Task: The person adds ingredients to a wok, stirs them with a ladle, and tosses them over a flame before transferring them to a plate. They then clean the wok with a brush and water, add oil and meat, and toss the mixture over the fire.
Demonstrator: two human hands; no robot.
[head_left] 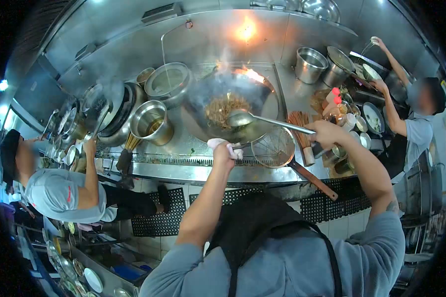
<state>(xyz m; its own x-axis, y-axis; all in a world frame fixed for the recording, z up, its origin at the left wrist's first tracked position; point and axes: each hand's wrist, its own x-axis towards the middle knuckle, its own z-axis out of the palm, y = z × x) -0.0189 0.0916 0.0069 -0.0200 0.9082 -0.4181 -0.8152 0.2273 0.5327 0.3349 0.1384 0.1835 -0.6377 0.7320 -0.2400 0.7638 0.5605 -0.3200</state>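
A large dark wok [260,101] is over the burner, with flames licking over its far right rim. Smoke rises from the browned, shredded-looking food [218,110] inside it. My left hand [223,157] is closed around the wok's near handle through a folded white cloth [235,150]. My right hand [326,133] grips the end of a long metal ladle [281,123]. The ladle's bowl rests in the wok at the right side of the food. Below the wok's right rim, a round wire strainer [273,148] with a wooden handle lies across the counter edge.
A steel pot [152,123] and a larger covered pot [168,84] stand left of the wok. A bamboo brush [302,136], bottles and seasoning containers [338,119] crowd the right. One co-worker [59,190] works at left, another [418,119] at right. Black mats [161,215] cover the floor.
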